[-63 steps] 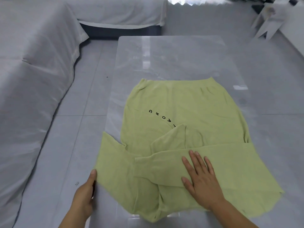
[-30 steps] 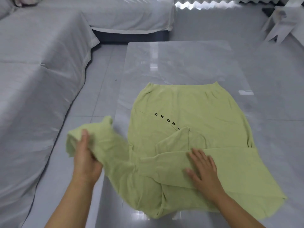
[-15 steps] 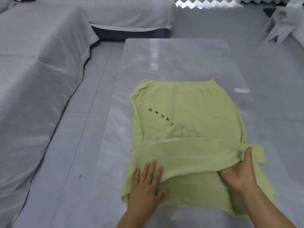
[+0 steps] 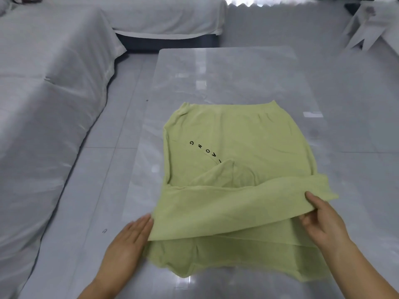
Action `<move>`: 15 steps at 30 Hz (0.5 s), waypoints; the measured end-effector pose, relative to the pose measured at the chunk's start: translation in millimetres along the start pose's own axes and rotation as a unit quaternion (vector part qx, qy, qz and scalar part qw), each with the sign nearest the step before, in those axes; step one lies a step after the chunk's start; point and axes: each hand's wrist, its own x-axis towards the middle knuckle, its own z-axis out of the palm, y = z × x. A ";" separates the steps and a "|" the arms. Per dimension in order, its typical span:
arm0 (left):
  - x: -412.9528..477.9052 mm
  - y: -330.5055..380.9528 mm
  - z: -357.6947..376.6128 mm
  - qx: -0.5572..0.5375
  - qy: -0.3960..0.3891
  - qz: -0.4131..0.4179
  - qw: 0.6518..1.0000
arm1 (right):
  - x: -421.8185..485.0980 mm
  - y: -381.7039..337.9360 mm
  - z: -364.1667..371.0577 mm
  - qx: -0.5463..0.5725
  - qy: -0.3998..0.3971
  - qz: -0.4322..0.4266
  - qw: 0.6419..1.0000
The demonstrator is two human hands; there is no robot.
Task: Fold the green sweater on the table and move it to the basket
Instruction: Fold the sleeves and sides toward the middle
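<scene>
The green sweater (image 4: 237, 139) lies flat on the glossy grey table (image 4: 226, 72), hem toward the far end, black letters on its chest. Both sleeves are folded across its near part, the upper one forming a wide band. My left hand (image 4: 127, 242) lies flat with straight fingers against the band's left edge. My right hand (image 4: 321, 219) pinches the band's right end, thumb on top, fingers underneath, lifting it slightly. No basket is in view.
A sofa under a white cover (image 4: 43, 104) runs along the left, with a second covered piece (image 4: 168, 16) beyond the table's far end. A white stool (image 4: 367, 24) stands at the far right. Grey tiled floor (image 4: 103, 158) surrounds the table.
My left hand carried the left sleeve across the sweater and laid it over the other sleeve, then slid to the band's left edge. My right hand moved right and took the sleeve's end.
</scene>
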 end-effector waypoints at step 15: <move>76.4 27.7 44.8 0.018 0.001 -0.059 0.998 | -3.9 10.1 -28.8 -0.285 0.146 -0.066 0.945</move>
